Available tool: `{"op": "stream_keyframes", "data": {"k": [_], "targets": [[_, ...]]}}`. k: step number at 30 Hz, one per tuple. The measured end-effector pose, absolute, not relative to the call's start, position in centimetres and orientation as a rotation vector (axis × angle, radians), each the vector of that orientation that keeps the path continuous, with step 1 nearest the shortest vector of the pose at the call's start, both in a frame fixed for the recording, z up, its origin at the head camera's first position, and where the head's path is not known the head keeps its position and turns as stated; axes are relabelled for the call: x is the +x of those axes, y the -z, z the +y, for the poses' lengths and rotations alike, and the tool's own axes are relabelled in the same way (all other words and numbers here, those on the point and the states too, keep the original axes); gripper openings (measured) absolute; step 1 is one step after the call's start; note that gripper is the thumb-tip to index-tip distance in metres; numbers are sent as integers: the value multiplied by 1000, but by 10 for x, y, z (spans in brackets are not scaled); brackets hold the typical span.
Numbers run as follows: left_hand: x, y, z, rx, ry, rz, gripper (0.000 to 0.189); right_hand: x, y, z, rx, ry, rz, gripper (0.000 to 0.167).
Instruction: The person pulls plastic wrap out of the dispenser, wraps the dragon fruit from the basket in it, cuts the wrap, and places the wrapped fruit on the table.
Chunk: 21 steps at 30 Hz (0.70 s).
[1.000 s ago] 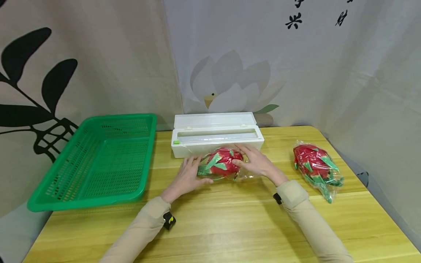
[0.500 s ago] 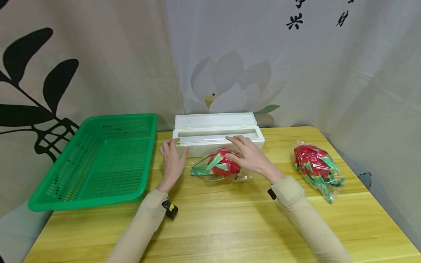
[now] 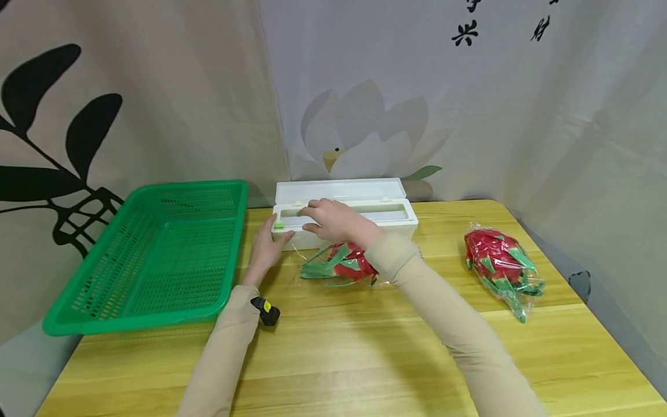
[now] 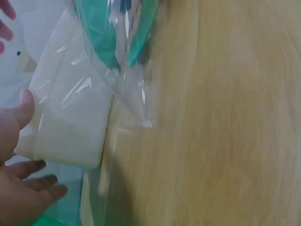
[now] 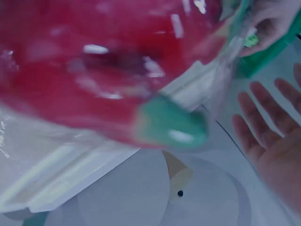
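Note:
A white cling film dispenser (image 3: 307, 238) stands with its lid raised at the back of the table. My left hand (image 3: 264, 250) is at its left end, thumb along the front and relaxed fingers past the side. A green slider (image 3: 279, 225) sits beside that hand. Over the dispenser's left half hovers my right hand (image 3: 336, 221), fingers extended, holding nothing; the right wrist view shows its spread palm (image 5: 277, 155). A dragon fruit (image 3: 341, 263) in clear film lies in front of the dispenser, partly hidden by my right forearm.
An open-topped green plastic basket (image 3: 224, 310) stands at the left. Another film-wrapped dragon fruit (image 3: 497, 260) lies on the right side of the wooden table (image 3: 339, 359). Behind the table hangs a printed cloth (image 3: 521, 116).
My left hand has left the dragon fruit for the dispenser's left end. My right hand has risen off the fruit and crossed leftward over the dispenser, with the green slider now between both hands.

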State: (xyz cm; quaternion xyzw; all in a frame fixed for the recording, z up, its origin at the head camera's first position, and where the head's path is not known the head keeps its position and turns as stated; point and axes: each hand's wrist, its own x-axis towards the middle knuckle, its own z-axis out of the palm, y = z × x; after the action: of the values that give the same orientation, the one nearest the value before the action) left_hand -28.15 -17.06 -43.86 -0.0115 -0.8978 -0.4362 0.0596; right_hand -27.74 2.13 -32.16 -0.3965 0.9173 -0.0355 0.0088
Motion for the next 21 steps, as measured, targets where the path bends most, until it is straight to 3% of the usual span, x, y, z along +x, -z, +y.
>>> {"op": "stream_keyframes", "data": {"k": [11,21], "targets": [[-287,447,-178,-5,1384,-2572,67,-294,334,-23,-993,-211,2664,54],[-288,450,-179,-6,1374,-2492,62,-296,343,-43,-1071,-392,2665,56]]}}
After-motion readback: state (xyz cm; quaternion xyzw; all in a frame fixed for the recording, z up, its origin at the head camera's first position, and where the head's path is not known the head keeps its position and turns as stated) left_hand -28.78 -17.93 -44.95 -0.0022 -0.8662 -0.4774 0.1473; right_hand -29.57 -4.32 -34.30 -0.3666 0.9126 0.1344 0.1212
